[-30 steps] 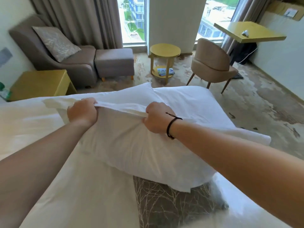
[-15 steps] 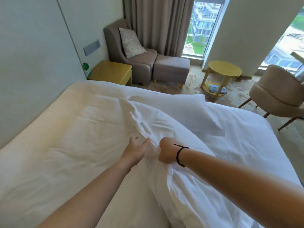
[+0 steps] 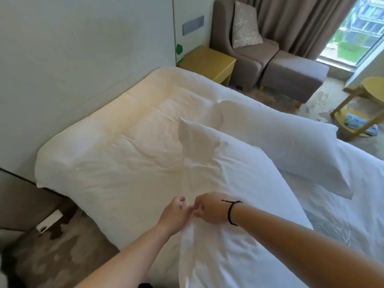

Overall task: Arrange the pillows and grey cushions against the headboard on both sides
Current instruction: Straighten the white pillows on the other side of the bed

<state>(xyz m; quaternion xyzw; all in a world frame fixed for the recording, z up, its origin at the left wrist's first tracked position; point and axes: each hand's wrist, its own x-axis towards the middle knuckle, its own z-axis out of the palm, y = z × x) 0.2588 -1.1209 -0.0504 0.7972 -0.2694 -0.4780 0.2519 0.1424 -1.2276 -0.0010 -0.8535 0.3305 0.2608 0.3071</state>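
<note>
A person is leaning over the big white bed (image 3: pixel 116 159) and both hands are meeting at the near edge of a white pillow (image 3: pixel 232 183). The left hand (image 3: pixel 176 214) is pinching the pillow cloth with its fingers bent in, and the right hand (image 3: pixel 209 208), the one wearing a black band (image 3: pixel 230 213) on the wrist, is gripping the same bit of cloth right beside it, so the two hands are touching. The pillow is lying on the bed with its far corner sticking up a little. A second white pillow (image 3: pixel 291 142) is lying just behind it, closer to the window. A grey cushion with a twig pattern (image 3: pixel 328 227) is peeking out on the bed under the right arm. The headboard wall (image 3: pixel 83 59) is standing at the left, apart from both pillows. Past the bed a yellow bedside table (image 3: pixel 207 61) is sitting next to a grey armchair (image 3: pixel 245 53) with its own cushion (image 3: pixel 246 26) and a grey footstool (image 3: pixel 295 77)
</note>
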